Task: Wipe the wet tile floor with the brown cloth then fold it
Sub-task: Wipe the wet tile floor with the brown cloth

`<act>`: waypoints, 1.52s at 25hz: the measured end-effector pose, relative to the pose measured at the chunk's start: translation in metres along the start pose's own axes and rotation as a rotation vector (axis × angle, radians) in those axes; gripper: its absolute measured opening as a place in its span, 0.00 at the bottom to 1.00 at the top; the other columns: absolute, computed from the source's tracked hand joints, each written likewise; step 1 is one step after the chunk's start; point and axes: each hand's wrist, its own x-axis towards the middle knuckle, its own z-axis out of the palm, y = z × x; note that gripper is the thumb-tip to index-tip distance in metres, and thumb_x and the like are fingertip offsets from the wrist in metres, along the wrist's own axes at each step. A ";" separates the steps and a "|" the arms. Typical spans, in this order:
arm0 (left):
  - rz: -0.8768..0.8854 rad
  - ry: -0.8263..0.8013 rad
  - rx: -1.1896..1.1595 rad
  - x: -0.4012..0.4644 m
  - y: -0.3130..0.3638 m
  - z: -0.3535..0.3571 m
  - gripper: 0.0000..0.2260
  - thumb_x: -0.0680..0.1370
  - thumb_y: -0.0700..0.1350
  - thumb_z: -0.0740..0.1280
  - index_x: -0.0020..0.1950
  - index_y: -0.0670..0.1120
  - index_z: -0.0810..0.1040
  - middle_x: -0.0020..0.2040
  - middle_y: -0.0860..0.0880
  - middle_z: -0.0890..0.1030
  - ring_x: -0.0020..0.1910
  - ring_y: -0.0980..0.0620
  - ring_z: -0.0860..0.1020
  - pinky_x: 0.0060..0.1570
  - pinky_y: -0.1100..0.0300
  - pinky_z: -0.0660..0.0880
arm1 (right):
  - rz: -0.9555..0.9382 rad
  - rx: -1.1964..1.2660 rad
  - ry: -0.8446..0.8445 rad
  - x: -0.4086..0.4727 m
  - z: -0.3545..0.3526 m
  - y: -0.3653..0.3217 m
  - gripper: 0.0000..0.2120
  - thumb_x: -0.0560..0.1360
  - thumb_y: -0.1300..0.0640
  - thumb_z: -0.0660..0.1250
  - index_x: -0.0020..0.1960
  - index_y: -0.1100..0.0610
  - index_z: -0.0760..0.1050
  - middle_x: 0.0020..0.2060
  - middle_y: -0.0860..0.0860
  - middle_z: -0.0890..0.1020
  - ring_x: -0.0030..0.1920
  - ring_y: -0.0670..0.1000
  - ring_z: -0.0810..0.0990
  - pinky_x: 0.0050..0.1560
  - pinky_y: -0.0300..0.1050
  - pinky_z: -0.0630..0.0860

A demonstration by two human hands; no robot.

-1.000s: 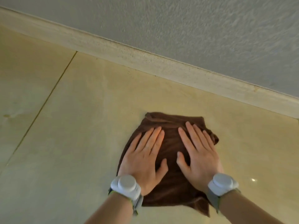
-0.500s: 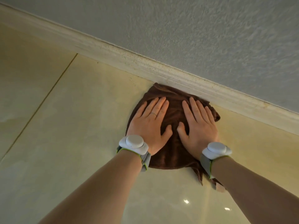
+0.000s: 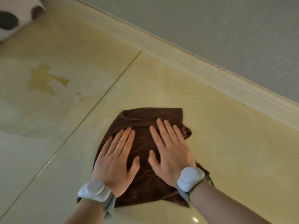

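I had both palms flat on the brown cloth (image 3: 142,143), which lay bunched on the tile floor (image 3: 226,143) a little below the middle of my view, well clear of the baseboard (image 3: 194,62) running from eleven o'clock down to three. My left hand (image 3: 115,160) pressed its seven-o'clock part, fingers straight and spread, a ring on one of them; my right hand (image 3: 169,149) pressed the part toward four o'clock, fingers straight too, tips near the cloth's far folds. Neither hand pinched or curled round the fabric: I was only pushing down on it. A grey band with a white puck sat on each wrist.

I judged myself to be in the wiping step, not the folding. The cloth was rumpled, one corner trailing under my right wrist. A yellowish wet patch (image 3: 47,78) showed on the neighbouring tile toward ten o'clock, across the grout line (image 3: 100,101), with smaller spots just beside it near the line. At eleven o'clock, in the far corner, stood a white thing with dark spots (image 3: 14,18); what it was I could not tell.

The next move, as I reckoned it, called for sliding the cloth toward ten o'clock over the grout line onto that patch, with even pressure so the cloth would not roll up under my palms.
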 end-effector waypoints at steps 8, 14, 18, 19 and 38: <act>-0.104 0.062 -0.009 0.005 -0.071 -0.006 0.34 0.80 0.61 0.54 0.84 0.50 0.51 0.83 0.55 0.52 0.82 0.55 0.50 0.80 0.54 0.49 | -0.204 -0.034 -0.012 0.070 0.011 -0.039 0.34 0.80 0.41 0.55 0.83 0.54 0.60 0.82 0.54 0.60 0.83 0.54 0.56 0.82 0.55 0.54; -0.222 0.164 -0.045 0.089 -0.135 -0.020 0.34 0.80 0.62 0.50 0.84 0.53 0.50 0.83 0.56 0.52 0.82 0.56 0.50 0.80 0.57 0.46 | -0.262 -0.063 0.077 0.200 0.019 -0.049 0.33 0.80 0.41 0.53 0.82 0.53 0.62 0.81 0.55 0.63 0.82 0.55 0.59 0.82 0.55 0.54; -0.281 0.207 -0.058 0.129 -0.169 -0.029 0.33 0.80 0.63 0.49 0.84 0.54 0.49 0.83 0.56 0.52 0.82 0.56 0.50 0.80 0.56 0.45 | -0.287 -0.057 0.085 0.264 0.022 -0.063 0.33 0.80 0.40 0.51 0.82 0.52 0.62 0.81 0.54 0.63 0.81 0.54 0.60 0.82 0.55 0.54; -0.288 0.216 -0.062 0.135 -0.172 -0.030 0.33 0.80 0.63 0.48 0.84 0.53 0.49 0.83 0.56 0.52 0.82 0.56 0.50 0.80 0.56 0.45 | -0.289 -0.056 0.090 0.272 0.022 -0.064 0.33 0.80 0.40 0.51 0.82 0.52 0.62 0.81 0.54 0.64 0.81 0.54 0.60 0.82 0.55 0.54; -0.465 0.187 -0.094 -0.055 -0.158 -0.007 0.33 0.80 0.62 0.53 0.84 0.55 0.51 0.83 0.57 0.53 0.82 0.58 0.50 0.80 0.56 0.48 | -0.444 -0.022 0.004 0.120 0.035 -0.161 0.32 0.80 0.42 0.56 0.82 0.52 0.62 0.82 0.55 0.61 0.82 0.55 0.57 0.82 0.56 0.54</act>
